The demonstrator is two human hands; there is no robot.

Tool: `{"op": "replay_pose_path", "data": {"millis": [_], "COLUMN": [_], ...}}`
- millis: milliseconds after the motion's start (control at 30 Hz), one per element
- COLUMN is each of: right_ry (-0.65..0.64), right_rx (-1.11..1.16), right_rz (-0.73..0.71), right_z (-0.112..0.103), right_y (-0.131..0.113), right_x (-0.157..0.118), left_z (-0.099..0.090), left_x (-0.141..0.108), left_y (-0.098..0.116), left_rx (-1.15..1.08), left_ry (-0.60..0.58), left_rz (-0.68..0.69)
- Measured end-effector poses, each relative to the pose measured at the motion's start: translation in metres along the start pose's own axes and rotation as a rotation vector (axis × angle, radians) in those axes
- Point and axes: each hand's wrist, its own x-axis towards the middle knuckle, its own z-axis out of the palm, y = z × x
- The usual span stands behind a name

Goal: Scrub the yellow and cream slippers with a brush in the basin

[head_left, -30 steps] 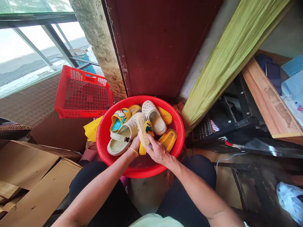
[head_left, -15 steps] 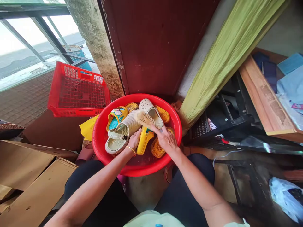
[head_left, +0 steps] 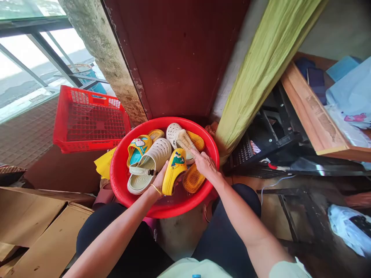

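My left hand (head_left: 160, 180) grips a yellow sandal (head_left: 174, 172) with a green figure on its strap, tilted over the red basin (head_left: 117, 181). A brush (head_left: 186, 140) is held in my right hand (head_left: 204, 165), its bristles above a white clog (head_left: 173, 133) and just beyond the yellow sandal. Inside the basin lie another white clog (head_left: 158, 153), a yellow sandal with a teal insole (head_left: 136, 152), an orange-yellow sandal (head_left: 193, 179) and more yellow footwear (head_left: 195, 141) at the back.
A red crate (head_left: 92, 144) stands left of the basin, above cardboard boxes (head_left: 43, 239). Behind is a dark red door (head_left: 179, 58). A green curtain (head_left: 255, 73) hangs at the right, beside a wooden drawer (head_left: 314, 110) and a black frame (head_left: 278, 139).
The brush has moved off the yellow sandal to the right, over the white clog. The yellow sandal is tilted differently, showing the green figure. The whole view has shifted slightly.
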Motion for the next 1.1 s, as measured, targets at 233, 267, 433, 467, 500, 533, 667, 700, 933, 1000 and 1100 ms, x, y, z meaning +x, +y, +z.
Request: {"op": "replay_pose_path", "data": {"millis": [233,267,433,467,500,533,667,700,933,1000,1100], "right_ry": [0.049,0.023,0.034,0.049,0.062,0.076,0.132,0.128,0.085,0.134,0.215], "right_rx": [0.2,0.185,0.153,0.155,0.156,0.156,0.179,0.185,0.3,0.395,0.503], "right_rz": [-0.231,-0.254,-0.201,-0.164,-0.126,-0.094,-0.119,-0.157,-0.157,-0.176,-0.24], "right_z": [0.015,0.016,0.013,0.012,0.011,0.009,0.002,0.001,0.008,0.016,0.03], "right_y": [-0.013,-0.015,-0.004,0.0,0.003,0.005,0.002,0.0,0.004,0.001,-0.016], "right_x": [-0.026,-0.03,-0.022,-0.018,-0.015,-0.013,-0.02,-0.023,-0.02,-0.017,-0.02], "left_z": [-0.001,-0.002,-0.002,-0.001,0.0,0.0,0.001,0.001,-0.003,-0.004,-0.002], "left_x": [-0.007,-0.008,-0.012,-0.014,-0.015,-0.016,-0.022,-0.024,-0.027,-0.025,-0.02], "left_y": [0.0,-0.001,0.002,0.003,0.005,0.006,0.011,0.011,0.02,0.024,0.027], "left_rx": [0.045,0.058,0.102,0.113,0.129,0.15,0.229,0.242,0.212,0.132,0.01], "left_ry": [-0.168,-0.169,-0.099,-0.09,-0.087,-0.086,-0.087,-0.088,0.013,0.045,0.063], "left_rz": [-0.187,-0.193,-0.075,-0.05,-0.025,-0.005,0.021,0.027,0.089,0.096,0.106]}}
